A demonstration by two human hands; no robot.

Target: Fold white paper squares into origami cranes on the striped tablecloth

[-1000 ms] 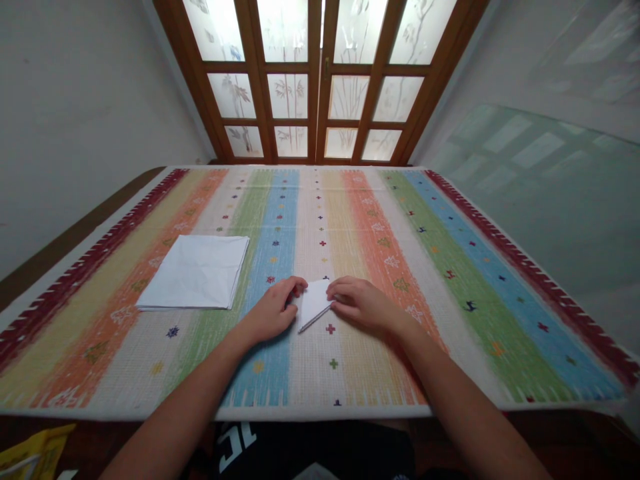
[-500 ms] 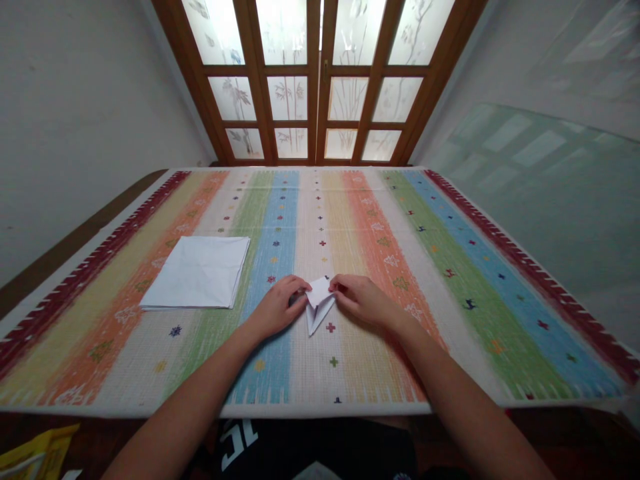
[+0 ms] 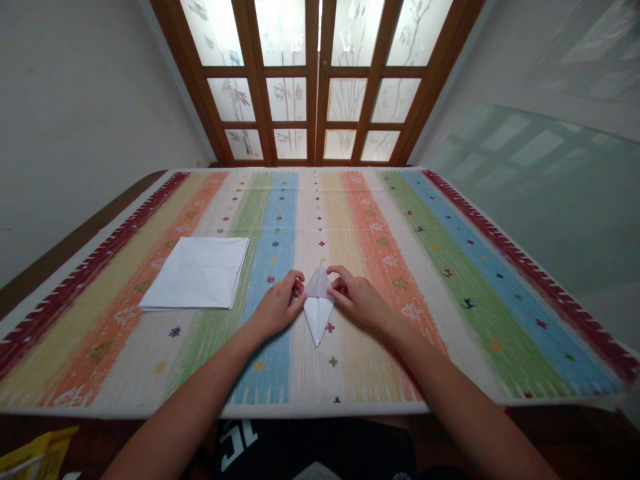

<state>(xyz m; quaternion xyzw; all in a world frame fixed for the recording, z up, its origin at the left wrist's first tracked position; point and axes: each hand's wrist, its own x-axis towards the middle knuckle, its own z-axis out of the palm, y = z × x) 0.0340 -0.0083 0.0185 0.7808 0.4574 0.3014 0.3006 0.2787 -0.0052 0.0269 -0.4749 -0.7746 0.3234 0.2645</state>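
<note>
Folded paper (image 3: pixel 318 317) now spread into a white kite, left hand (image 3: pixel 276 308), right hand (image 3: pixel 357 300) pinching its top

Lower edge of the head view: black shorts (image 3: pixel 310 453) carry large white block characters (image 3: pixel 238 445) on the left leg. The characters are cut off by the fold of the cloth and resemble "JC", but the reading is uncertain. Lower left corner: a yellow plastic bag (image 3: pixel 40 453) shows no legible print. Tablecloth (image 3: pixel 350 408): small embroidered crosses (image 3: pixel 333 361) and stars form a decorative pattern, not lettering. No brand, label or number can be read with certainty.
</note>
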